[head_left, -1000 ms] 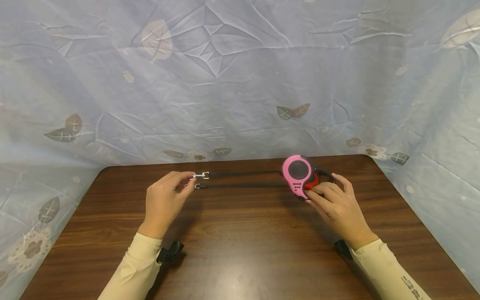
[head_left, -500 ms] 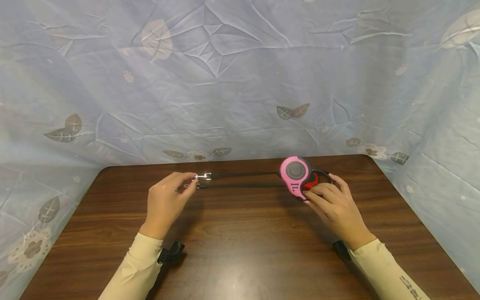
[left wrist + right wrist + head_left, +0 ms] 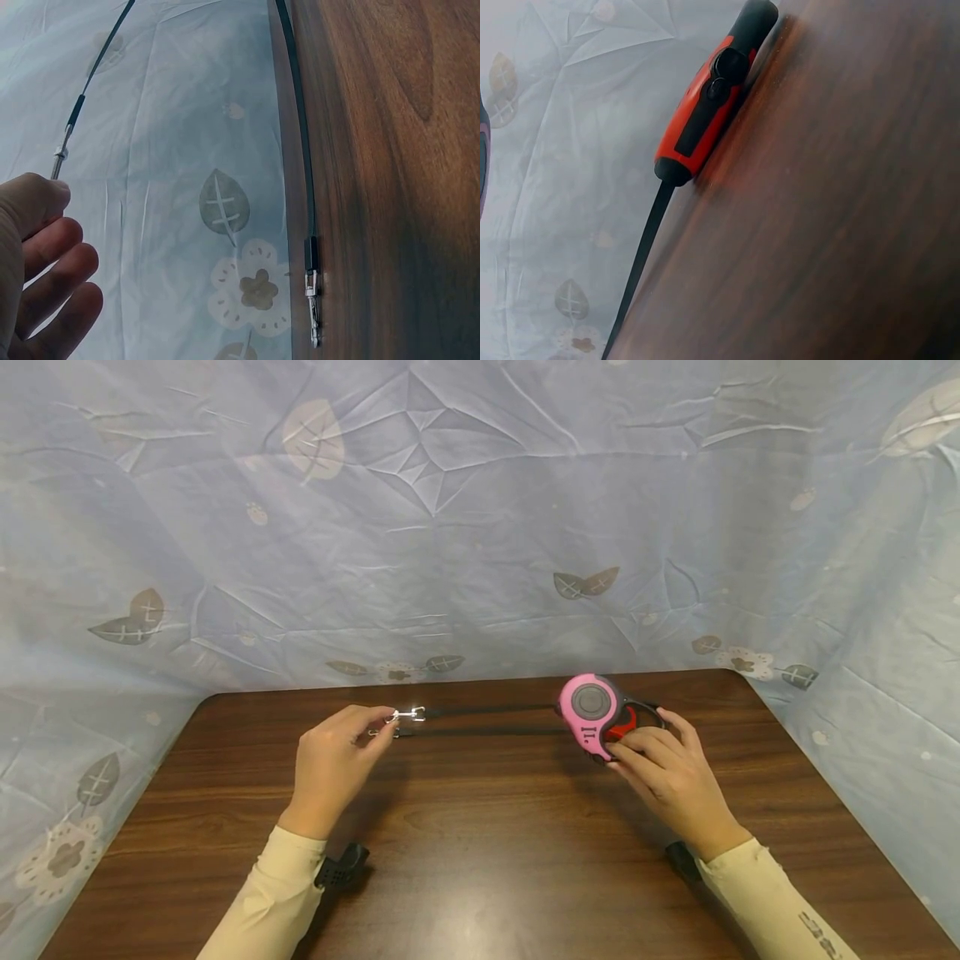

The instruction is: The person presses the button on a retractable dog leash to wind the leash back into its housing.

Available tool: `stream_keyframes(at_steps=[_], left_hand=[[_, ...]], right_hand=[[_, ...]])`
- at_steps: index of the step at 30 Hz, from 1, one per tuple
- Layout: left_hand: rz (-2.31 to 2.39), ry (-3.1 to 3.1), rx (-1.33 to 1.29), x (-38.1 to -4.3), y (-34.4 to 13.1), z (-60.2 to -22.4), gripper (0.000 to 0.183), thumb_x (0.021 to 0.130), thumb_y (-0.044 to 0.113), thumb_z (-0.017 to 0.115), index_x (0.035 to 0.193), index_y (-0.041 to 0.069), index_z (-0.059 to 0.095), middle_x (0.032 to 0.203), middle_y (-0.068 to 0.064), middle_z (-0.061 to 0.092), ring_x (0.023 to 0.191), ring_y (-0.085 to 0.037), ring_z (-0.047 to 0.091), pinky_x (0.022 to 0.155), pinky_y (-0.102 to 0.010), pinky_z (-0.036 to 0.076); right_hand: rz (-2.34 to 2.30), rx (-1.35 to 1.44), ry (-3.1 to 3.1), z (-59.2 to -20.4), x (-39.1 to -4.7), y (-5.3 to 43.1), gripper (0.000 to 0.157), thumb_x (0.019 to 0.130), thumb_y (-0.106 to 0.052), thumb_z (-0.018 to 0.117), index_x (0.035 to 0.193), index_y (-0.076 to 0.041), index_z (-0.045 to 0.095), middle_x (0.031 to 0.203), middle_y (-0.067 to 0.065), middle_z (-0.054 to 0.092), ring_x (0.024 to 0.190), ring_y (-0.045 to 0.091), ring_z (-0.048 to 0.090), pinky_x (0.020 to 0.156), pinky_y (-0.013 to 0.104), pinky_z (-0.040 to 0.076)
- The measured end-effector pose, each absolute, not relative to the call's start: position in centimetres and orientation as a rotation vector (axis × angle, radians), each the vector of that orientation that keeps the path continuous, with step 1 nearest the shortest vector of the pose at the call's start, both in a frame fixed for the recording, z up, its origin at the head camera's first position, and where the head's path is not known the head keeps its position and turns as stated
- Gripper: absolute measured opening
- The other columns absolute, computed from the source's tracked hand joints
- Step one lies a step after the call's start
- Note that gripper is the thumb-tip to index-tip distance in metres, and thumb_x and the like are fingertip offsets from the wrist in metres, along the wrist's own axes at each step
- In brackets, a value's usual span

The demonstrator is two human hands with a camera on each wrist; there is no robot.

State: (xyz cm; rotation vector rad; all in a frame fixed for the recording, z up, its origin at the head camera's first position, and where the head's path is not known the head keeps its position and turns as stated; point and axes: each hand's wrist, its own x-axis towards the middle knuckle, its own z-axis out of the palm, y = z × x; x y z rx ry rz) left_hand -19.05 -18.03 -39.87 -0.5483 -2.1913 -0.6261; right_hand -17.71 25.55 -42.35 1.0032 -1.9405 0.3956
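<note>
In the head view my right hand (image 3: 671, 777) holds a pink retractable dog leash (image 3: 581, 714) by its black loop handle, raised over the table. Its black strap (image 3: 487, 708) runs left to a silver snap hook (image 3: 408, 714), pinched between thumb and forefinger of my left hand (image 3: 337, 764). Behind the pink case a red retractable leash (image 3: 624, 724) shows in part. The right wrist view has this red and black leash (image 3: 697, 112) lying on the table, with the pink case cut off at the left edge. Its strap ends in another snap hook (image 3: 313, 300) on the tabletop.
A brown wood-grain table (image 3: 465, 843) spreads beneath both hands. Pale blue cloth (image 3: 487, 527) with leaf and flower prints hangs behind it and along both sides. Black wrist cameras (image 3: 342, 864) sit under the sleeves.
The pink leash has shifted slightly left and its face has turned a little. My left hand and the pinched snap hook have edged right. The second strap has stayed in place.
</note>
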Motion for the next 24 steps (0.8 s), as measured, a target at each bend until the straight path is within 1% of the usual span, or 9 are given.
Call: stream_keyframes(at_steps=[12,15,19,24], left_hand=[[-0.626,-2.21,-0.58,-18.8,-17.6,-39.6,0.014,0.087,0.016,0.082,0.1,0.011,0.08,0.09,0.0,0.077,0.076,-0.017,0.075,0.059,-0.039,0.056],[-0.622,-2.201,-0.584,-18.7,-17.5,-39.6,0.014,0.087,0.014,0.082,0.1,0.011,0.08,0.09,0.0,0.077,0.076,-0.017,0.075,0.059,-0.039,0.057],[-0.613,-2.192,-0.577,-18.6,-17.4,-39.6,0.014,0.087,0.014,0.082,0.1,0.01,0.08,0.089,-0.001,0.077,0.073,-0.017,0.074,0.056,-0.038,0.055],[-0.617,-2.189,-0.579,-18.5,-17.2,-39.5,0.011,0.087,0.01,0.08,0.098,0.013,0.081,0.09,0.0,0.077,0.073,-0.017,0.074,0.054,-0.037,0.053]], right_hand=[[0.389,1.034,-1.919,-42.2,-17.6,25.1,0.035,0.107,-0.031,0.057,0.107,-0.004,0.08,0.094,0.007,0.072,0.089,0.029,0.066,0.104,0.063,0.039],[0.385,1.051,-1.908,-42.1,-17.5,24.8,0.034,0.107,-0.03,0.057,0.107,-0.004,0.08,0.094,0.006,0.071,0.09,0.029,0.067,0.107,0.061,0.038],[0.38,1.068,-1.9,-42.0,-17.4,24.5,0.033,0.107,-0.029,0.058,0.105,-0.005,0.08,0.095,0.005,0.072,0.09,0.029,0.067,0.113,0.057,0.036],[0.374,1.07,-1.896,-42.1,-17.3,24.4,0.033,0.107,-0.028,0.057,0.102,-0.004,0.08,0.093,0.006,0.071,0.087,0.029,0.067,0.115,0.055,0.035]])
